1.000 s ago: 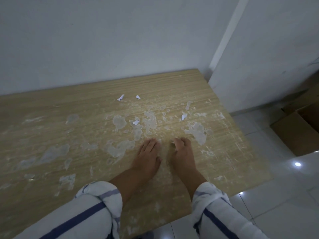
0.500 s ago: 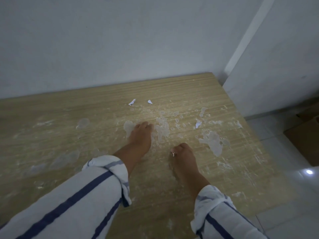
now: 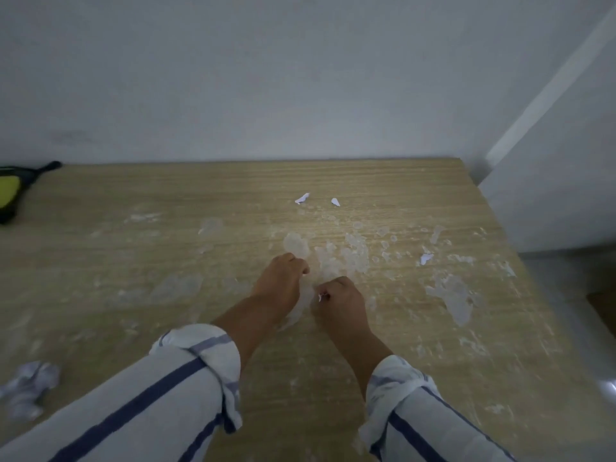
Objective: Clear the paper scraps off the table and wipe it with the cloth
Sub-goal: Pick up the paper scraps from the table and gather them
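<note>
Both my hands rest close together on the wooden table (image 3: 100,268). My right hand (image 3: 341,303) is curled shut, and a small white paper scrap (image 3: 320,297) shows between its fingers. My left hand (image 3: 280,283) is curled with its fingers bent down on the table; whether it holds anything I cannot tell. Three white scraps lie farther off: one (image 3: 302,198) and another (image 3: 335,202) near the back, a third (image 3: 426,258) to the right. A crumpled white cloth or paper wad (image 3: 28,388) lies at the near left edge.
Whitish dried residue patches (image 3: 453,296) cover the table's middle and right. A black and yellow object (image 3: 11,191) sits at the far left by the wall. The table's right edge drops to a tiled floor (image 3: 573,311).
My left hand drew back from the far patch toward my right hand and curled its fingers. The view swung left, bringing the wad and the black and yellow object into sight.
</note>
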Available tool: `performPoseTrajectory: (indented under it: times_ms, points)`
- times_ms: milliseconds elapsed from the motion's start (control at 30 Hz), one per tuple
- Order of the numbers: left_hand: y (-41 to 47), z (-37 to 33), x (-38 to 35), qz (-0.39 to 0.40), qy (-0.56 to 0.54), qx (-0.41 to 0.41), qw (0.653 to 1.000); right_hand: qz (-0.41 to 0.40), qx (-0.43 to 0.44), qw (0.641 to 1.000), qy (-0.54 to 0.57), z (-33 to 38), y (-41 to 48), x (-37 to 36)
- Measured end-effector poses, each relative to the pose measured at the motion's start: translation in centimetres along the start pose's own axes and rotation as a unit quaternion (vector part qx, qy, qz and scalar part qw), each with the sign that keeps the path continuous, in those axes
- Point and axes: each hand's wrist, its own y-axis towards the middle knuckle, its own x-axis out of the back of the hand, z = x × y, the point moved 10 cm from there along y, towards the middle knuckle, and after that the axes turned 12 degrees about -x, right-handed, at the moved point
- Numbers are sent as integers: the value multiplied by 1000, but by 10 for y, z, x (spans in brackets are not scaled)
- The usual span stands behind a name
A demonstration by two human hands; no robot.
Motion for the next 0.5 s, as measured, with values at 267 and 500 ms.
performPoseTrajectory:
  times_ms: [267,500]
  points:
    - [-120,53,77,-113,-10,122,986,88,114,990,-1,105,-49,-73]
    - [-220,113,167,-209,-8,201,957,161,177,971,-15,199,-105,-145]
